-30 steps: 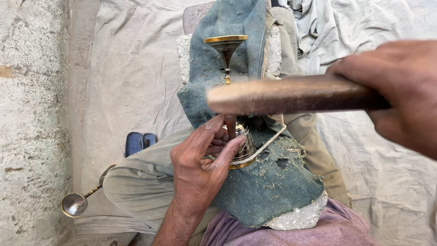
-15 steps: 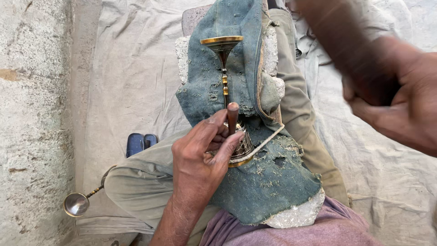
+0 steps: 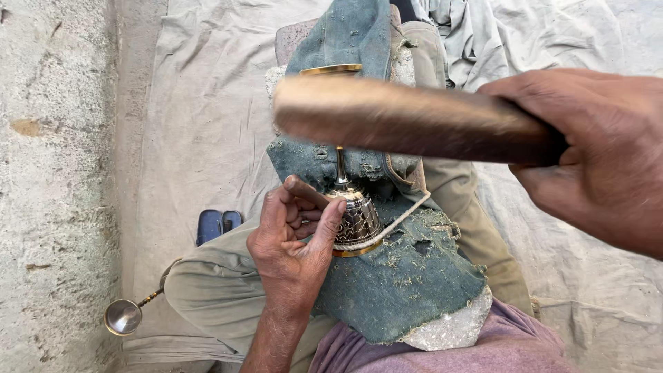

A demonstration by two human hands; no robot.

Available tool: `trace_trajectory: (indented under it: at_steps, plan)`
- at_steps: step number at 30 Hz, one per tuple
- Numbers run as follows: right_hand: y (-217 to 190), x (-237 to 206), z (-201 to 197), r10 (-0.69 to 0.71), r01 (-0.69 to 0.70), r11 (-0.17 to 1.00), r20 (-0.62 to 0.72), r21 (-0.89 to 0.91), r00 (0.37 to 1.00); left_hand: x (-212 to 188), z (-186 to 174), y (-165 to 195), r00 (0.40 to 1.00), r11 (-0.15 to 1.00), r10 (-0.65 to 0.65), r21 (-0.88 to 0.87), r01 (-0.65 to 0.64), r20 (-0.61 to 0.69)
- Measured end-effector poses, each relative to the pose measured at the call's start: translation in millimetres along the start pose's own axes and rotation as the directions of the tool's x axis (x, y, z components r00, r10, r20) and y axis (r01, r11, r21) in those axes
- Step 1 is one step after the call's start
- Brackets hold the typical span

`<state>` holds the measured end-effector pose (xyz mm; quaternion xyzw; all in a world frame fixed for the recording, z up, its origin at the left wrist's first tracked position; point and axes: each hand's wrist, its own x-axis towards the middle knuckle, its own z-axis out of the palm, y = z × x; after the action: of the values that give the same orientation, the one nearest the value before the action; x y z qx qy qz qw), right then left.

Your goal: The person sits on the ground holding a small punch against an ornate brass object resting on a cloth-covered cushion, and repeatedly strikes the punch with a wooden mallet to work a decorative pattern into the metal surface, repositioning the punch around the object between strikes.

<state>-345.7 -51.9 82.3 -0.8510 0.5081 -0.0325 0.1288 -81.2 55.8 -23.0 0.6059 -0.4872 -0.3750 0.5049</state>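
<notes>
My left hand [image 3: 293, 252] grips a short wooden-handled chisel [image 3: 306, 192] and presses its tip against a brass goblet-shaped piece [image 3: 353, 215] with an engraved pattern. The brass piece lies on worn blue-green denim padding [image 3: 404, 276] over my lap, tied down with a pale cord [image 3: 397, 224]; its round rim [image 3: 330, 70] points away from me. My right hand [image 3: 594, 155] holds a wooden mallet stick [image 3: 407, 123], blurred with motion, crossing above the stem of the brass piece.
I sit cross-legged in khaki trousers [image 3: 214, 283] on a pale cloth sheet [image 3: 200, 117]. A metal ladle [image 3: 124, 316] lies by my left knee, a dark blue object [image 3: 217, 224] next to my leg. A rough concrete wall [image 3: 52, 173] runs along the left.
The mallet in my right hand rose up to the right half a second ago and has now swung back down across the brass piece. My left hand stays on the chisel.
</notes>
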Motion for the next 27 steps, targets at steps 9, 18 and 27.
trace_trajectory:
  at_steps: [9,18,27]
  plan:
    - [-22,25,-19,-0.243,0.228,0.926,-0.016,-0.301,0.97,0,6,-3,0.996,0.986,0.078,0.149,-0.072,-0.041]
    - [-25,35,-26,-0.253,0.235,0.899,0.0,-0.369,0.967,1,4,-2,0.992,0.969,0.123,0.22,-0.115,-0.02]
    - [-32,39,-31,-0.123,0.134,0.908,0.053,-0.397,0.991,5,5,-1,0.998,0.988,0.058,0.145,-0.053,-0.03]
